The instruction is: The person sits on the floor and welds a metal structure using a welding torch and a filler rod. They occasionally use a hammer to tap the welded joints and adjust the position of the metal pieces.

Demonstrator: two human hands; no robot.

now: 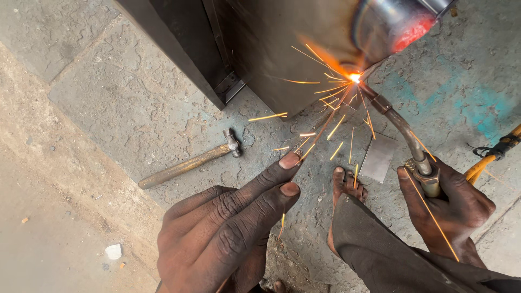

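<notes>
left hand (228,228) grip pinched on thin filler rod (320,127), tip at flame | right hand (453,203) grip closed around gas welding torch (404,130), nozzle at glowing spot on dark steel cabinet (282,49), sparks flying | ball-peen hammer (190,161) lies on concrete floor (119,97) | small metal plate (378,157) beside bare foot (346,187)

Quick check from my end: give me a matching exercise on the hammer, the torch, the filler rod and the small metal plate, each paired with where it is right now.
Things:
1. hammer
2. torch
3. filler rod
4. small metal plate

Places:
A. gripped in the right hand
B. flat on the concrete beside the bare foot
C. pinched in the left hand fingers
D. lying on the concrete left of the sparks

Pairs: 1-D, 2-A, 3-C, 4-B
</notes>
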